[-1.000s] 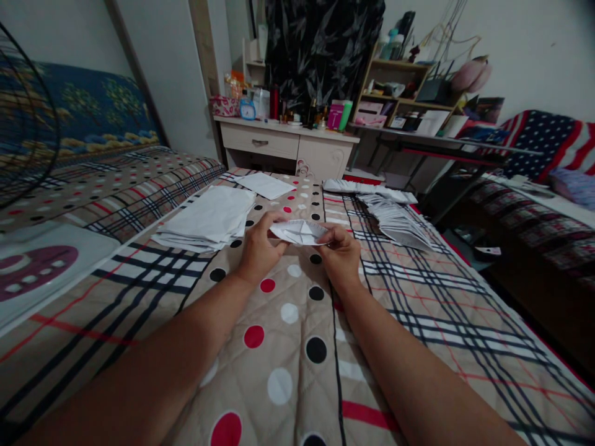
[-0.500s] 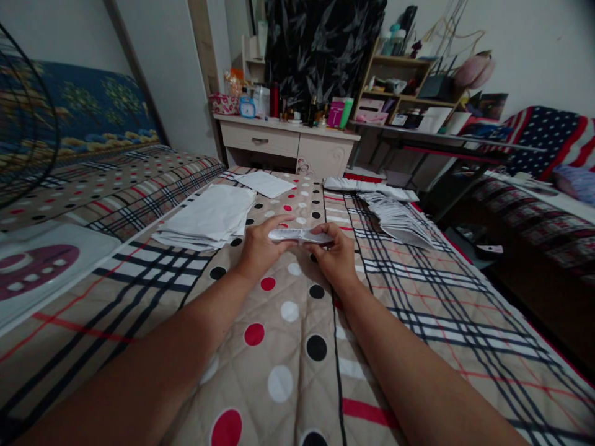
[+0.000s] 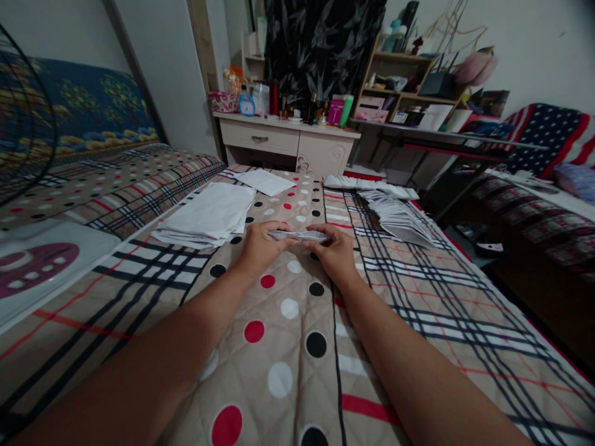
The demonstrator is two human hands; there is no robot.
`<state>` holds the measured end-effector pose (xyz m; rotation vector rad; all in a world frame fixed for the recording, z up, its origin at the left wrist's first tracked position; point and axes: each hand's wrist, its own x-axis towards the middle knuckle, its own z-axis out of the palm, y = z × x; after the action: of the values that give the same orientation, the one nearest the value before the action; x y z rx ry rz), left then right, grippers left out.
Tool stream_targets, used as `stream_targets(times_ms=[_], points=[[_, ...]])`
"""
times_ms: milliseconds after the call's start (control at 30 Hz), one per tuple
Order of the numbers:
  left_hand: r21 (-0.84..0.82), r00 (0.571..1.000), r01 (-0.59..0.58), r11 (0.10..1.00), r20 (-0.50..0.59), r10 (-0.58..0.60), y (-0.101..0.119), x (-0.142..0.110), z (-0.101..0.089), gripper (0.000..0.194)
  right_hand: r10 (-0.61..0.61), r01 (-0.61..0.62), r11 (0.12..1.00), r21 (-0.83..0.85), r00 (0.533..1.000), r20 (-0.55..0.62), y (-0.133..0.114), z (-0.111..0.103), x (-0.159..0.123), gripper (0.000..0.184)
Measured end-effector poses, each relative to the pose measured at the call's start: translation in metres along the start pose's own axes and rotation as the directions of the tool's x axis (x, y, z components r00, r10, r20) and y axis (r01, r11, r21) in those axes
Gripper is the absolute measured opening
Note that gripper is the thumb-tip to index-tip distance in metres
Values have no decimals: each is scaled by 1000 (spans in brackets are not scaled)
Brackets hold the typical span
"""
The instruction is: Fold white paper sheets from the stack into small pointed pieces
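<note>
paper stack (image 3: pixel 207 214): lies on the checked quilt (image 3: pixel 290 341), left of your hands.
left hand (image 3: pixel 255 248): your thumb and fingers pinch the folded paper's (image 3: pixel 300 235) left end.
folded paper: between your hands; its opening has just narrowed to a thin edge, so the layers seem pressed together.
right hand (image 3: pixel 338 251): your thumb and fingers close on its right end.
fanned paper pile (image 3: pixel 402 220): lies to your right.
</note>
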<state>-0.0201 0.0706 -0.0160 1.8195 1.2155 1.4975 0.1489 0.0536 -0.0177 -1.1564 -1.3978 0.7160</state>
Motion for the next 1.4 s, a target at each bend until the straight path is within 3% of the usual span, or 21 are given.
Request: stream_targets(times_ms=[133, 233, 333, 500, 667, 867, 967, 1067, 1200, 1400], points=[[15, 1000, 1, 1000, 9, -1, 5, 0, -1, 28, 98, -99, 993, 71, 995, 9, 3, -1, 1, 25], [17, 1000, 17, 1000, -3, -17, 6, 0, -1, 36, 119, -116, 991, 62, 992, -44, 3, -1, 1, 25], [-13, 998, 61, 998, -17, -62, 5, 1, -1, 36, 105, -103, 993, 57, 994, -27, 5, -1, 2, 28], [-183, 979, 204, 962, 19, -204, 3, 1, 2, 33, -26, 25, 991, 129, 1000, 2, 7, 1, 3, 70], [-419, 919, 378, 825, 64, -389, 2, -1, 11, 37, 62, -53, 944, 327, 998, -16, 1, 4, 1, 93], [-466, 884, 449, 762, 107, -455, 1, -1, 14, 35, 67, -78, 891, 448, 997, 39, 0, 5, 0, 59], [-447, 860, 502, 741, 167, -482, 3, -1, 9, 32, 81, -102, 887, 451, 994, 66, 2, 3, 0, 57], [-356, 804, 594, 722, 223, -551, 6, 2, 3, 33, 84, -140, 900, 414, 985, 151, 4, 1, 1, 53], [-341, 712, 702, 625, 331, -619, 10, 8, -3, 32, 90, -161, 908, 387, 977, 195, 4, -1, 2, 44], [-291, 635, 771, 567, 427, -644, 20, 10, -9, 27, 164, -235, 890, 391, 965, 206, 3, -4, 0, 30]])
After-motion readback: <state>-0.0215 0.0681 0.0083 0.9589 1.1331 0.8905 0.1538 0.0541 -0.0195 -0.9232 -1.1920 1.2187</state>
